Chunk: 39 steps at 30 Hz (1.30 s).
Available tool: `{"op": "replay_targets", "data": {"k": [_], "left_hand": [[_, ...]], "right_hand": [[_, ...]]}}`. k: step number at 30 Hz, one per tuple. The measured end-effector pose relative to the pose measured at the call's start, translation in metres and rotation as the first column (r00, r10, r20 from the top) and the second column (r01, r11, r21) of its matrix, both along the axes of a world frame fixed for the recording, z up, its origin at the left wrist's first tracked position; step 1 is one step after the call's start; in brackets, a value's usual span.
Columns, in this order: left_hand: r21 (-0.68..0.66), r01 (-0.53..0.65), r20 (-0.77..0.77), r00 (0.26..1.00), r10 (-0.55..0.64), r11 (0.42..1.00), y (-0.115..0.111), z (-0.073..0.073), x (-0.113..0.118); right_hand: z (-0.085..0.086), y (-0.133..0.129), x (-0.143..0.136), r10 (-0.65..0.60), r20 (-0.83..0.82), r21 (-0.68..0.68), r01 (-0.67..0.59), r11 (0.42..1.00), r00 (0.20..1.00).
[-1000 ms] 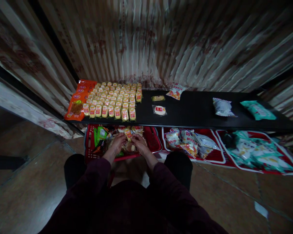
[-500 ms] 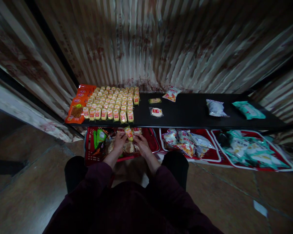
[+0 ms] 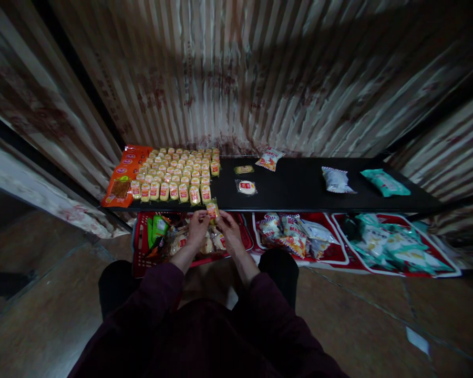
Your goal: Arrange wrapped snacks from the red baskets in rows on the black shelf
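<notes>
Between my fingertips is a small wrapped snack cake (image 3: 212, 210), yellow with a red label, held upright just in front of the shelf's front edge. My left hand (image 3: 197, 229) pinches it from the left, and my right hand (image 3: 229, 230) grips its right side. Behind it, rows of matching wrapped cakes (image 3: 174, 191) stand packed together on the black shelf (image 3: 295, 194). Beneath my hands is a red basket (image 3: 139, 252) holding round wrapped pastries (image 3: 178, 243) and a green packet (image 3: 160, 227).
An orange snack bag (image 3: 122, 181) lies at the shelf's left end. One flat-lying cake (image 3: 244, 169), a round white pastry (image 3: 246, 187), a chip bag (image 3: 269, 158), a pale bag (image 3: 336, 180) and a teal bag (image 3: 385, 182) lie to the right. Two more red baskets (image 3: 345, 252) hold bags below.
The view has shifted a little, so the shelf sits lower in the picture. Both hands still hold the cake, which is now turned more squarely and close to the shelf edge.
</notes>
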<state>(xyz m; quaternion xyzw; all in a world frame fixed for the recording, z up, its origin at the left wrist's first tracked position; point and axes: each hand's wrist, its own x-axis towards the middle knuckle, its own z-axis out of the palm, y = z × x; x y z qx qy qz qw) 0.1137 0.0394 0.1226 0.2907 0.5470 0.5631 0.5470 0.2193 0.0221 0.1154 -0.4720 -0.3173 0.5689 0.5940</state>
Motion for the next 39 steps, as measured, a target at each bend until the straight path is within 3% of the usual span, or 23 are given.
{"op": "replay_targets", "data": {"k": [4, 10, 19, 24, 30, 39], "left_hand": [[0.084, 0.044, -0.121, 0.992, -0.034, 0.996, 0.0, -0.004, 0.004], [0.096, 0.105, -0.136, 0.986, -0.092, 0.99, -0.001, -0.01, 0.009], [0.074, 0.159, -0.103, 0.983, -0.151, 0.985, -0.005, 0.003, 0.013], [0.056, 0.156, -0.057, 0.987, -0.153, 0.986, -0.005, 0.002, 0.011], [0.029, 0.122, 0.032, 0.992, -0.123, 0.992, -0.005, -0.001, 0.008], [-0.006, 0.117, 0.111, 0.987, -0.116, 0.993, -0.005, 0.007, 0.005]], "right_hand": [[0.006, -0.002, -0.001, -0.027, 0.037, 0.049, 0.025, 0.998, 0.999], [0.005, -0.005, 0.0, -0.075, 0.139, 0.133, 0.057, 0.989, 0.987], [0.006, -0.007, 0.003, -0.05, 0.263, 0.152, 0.01, 0.988, 0.964], [0.01, -0.007, 0.002, -0.011, 0.204, 0.15, -0.02, 0.988, 0.979], [0.007, -0.004, -0.001, -0.04, 0.064, 0.084, 0.034, 0.996, 0.997], [0.005, -0.002, -0.003, -0.028, 0.029, 0.045, 0.027, 0.999, 0.999]]}}
